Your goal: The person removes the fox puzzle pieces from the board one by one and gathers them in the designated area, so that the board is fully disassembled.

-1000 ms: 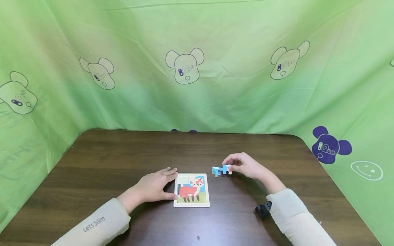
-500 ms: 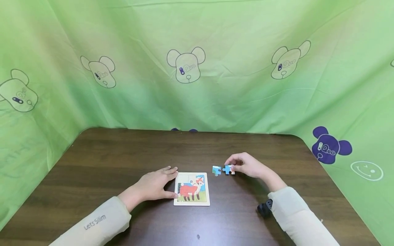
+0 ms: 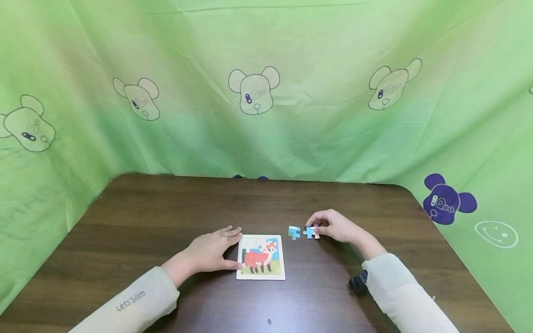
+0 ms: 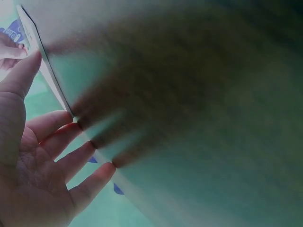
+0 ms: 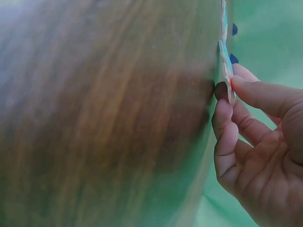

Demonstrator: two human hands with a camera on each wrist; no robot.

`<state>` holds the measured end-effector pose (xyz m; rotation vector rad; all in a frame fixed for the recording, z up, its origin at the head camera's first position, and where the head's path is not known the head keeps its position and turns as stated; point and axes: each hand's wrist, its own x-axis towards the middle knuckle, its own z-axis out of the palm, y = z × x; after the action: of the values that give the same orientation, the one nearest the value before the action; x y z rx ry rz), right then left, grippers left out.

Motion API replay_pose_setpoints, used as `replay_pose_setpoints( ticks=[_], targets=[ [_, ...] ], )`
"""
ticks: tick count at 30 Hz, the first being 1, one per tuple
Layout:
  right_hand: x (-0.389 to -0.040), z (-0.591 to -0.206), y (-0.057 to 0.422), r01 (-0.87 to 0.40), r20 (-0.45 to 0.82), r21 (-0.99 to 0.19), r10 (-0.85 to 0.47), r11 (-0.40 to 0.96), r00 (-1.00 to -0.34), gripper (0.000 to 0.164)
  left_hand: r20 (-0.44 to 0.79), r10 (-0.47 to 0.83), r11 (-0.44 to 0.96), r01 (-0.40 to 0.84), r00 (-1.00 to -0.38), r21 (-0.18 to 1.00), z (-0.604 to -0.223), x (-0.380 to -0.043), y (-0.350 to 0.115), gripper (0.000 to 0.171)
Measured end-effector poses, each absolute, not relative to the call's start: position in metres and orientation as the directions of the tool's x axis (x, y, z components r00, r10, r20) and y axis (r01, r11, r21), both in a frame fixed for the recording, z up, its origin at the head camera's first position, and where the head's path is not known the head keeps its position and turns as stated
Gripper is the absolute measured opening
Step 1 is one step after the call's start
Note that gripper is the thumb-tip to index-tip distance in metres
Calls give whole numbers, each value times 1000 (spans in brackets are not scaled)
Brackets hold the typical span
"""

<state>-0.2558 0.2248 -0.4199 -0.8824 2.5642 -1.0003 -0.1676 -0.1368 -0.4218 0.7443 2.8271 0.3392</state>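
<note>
A square jigsaw puzzle board (image 3: 261, 278) with a red deer picture lies on the table; pale backing shows at its upper left. My left hand (image 3: 208, 252) rests spread along the board's left side, thumb on the lower left corner. In the left wrist view its fingers reach down to the table beside the thin board edge (image 4: 56, 87). To the right of the board, my right hand (image 3: 337, 227) pinches a blue and white jigsaw piece (image 3: 308, 231) between thumb and fingers, seen edge-on in the right wrist view. A second blue-green piece (image 3: 294, 231) lies just left of it.
The dark wooden table (image 3: 200, 203) has rounded far corners. A green printed curtain (image 3: 187, 138) hangs behind it and along both sides. A small black device (image 3: 358, 283) sits under my right wrist at the sleeve.
My right hand has shifted slightly right with its jigsaw piece, which touched the other piece a second ago; a gap now separates the two. My left hand has kept its place.
</note>
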Motion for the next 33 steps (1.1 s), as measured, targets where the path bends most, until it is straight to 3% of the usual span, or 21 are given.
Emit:
replay_pose_setpoints(
  ticks=[14, 25, 33],
  targets=[
    [-254, -414, 227, -471, 8, -631, -602, 616, -798, 16, -147, 501, 848, 450, -853, 280, -416, -165, -136, 79],
    [-247, -403, 204, -443, -40, -696, -646, 565, -762, 17, -143, 500, 848, 450, -854, 279, -416, -165, -136, 78],
    [-242, -401, 177, -544, 4, -647, -711, 534, -704, 15, -146, 497, 849, 445, -855, 285, -417, -165, -136, 78]
  ],
)
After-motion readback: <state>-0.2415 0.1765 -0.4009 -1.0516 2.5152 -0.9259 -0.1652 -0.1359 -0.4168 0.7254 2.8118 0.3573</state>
